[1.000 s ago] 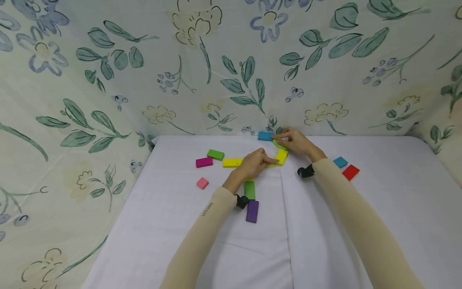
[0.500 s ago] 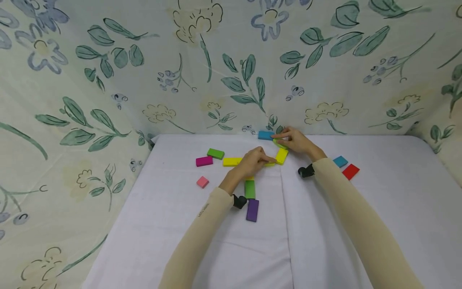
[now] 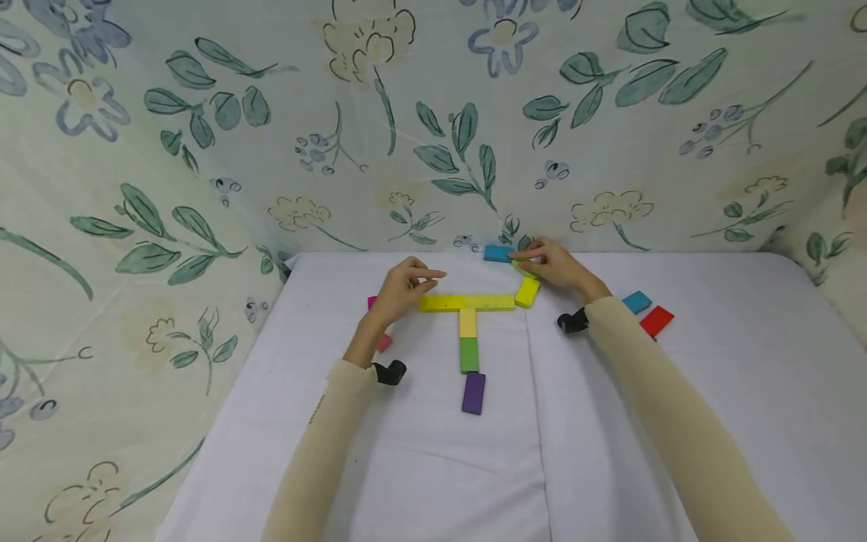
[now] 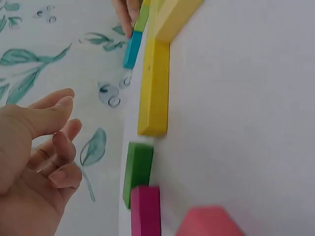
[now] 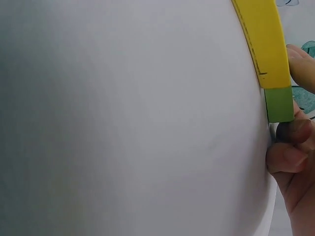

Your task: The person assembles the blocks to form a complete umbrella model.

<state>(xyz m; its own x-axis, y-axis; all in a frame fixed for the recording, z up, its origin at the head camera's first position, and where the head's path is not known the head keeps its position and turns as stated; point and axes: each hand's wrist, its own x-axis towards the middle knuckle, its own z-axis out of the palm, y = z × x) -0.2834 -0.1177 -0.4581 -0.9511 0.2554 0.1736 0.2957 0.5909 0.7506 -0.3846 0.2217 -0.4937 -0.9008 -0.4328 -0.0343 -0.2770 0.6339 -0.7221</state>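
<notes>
My right hand [image 3: 558,265] pinches a light green block [image 5: 279,104] at the back of the table. A blue block [image 3: 497,254] lies to its left and a tilted yellow block [image 3: 527,292] just in front. Above the left side of the table hovers my left hand [image 3: 401,290], its fingers loosely bent and holding nothing. Beside it begins a row of a yellow block [image 3: 442,303] and a yellow-green block [image 3: 491,302]. Running toward me from that row are a pale yellow block [image 3: 468,322], a green block [image 3: 469,354] and a slightly turned purple block [image 3: 474,394].
Under and beside the left hand lie a magenta block [image 4: 146,211], a dark green block [image 4: 139,169] and a pink block [image 3: 384,343]. A second blue block [image 3: 637,302] and a red block [image 3: 657,321] lie right of the right sleeve. Floral cloth [image 3: 433,211] rises behind the table.
My left hand has lifted off the yellow blocks and moved left, uncovering the row and the pale yellow block. The right hand stays at the light green block.
</notes>
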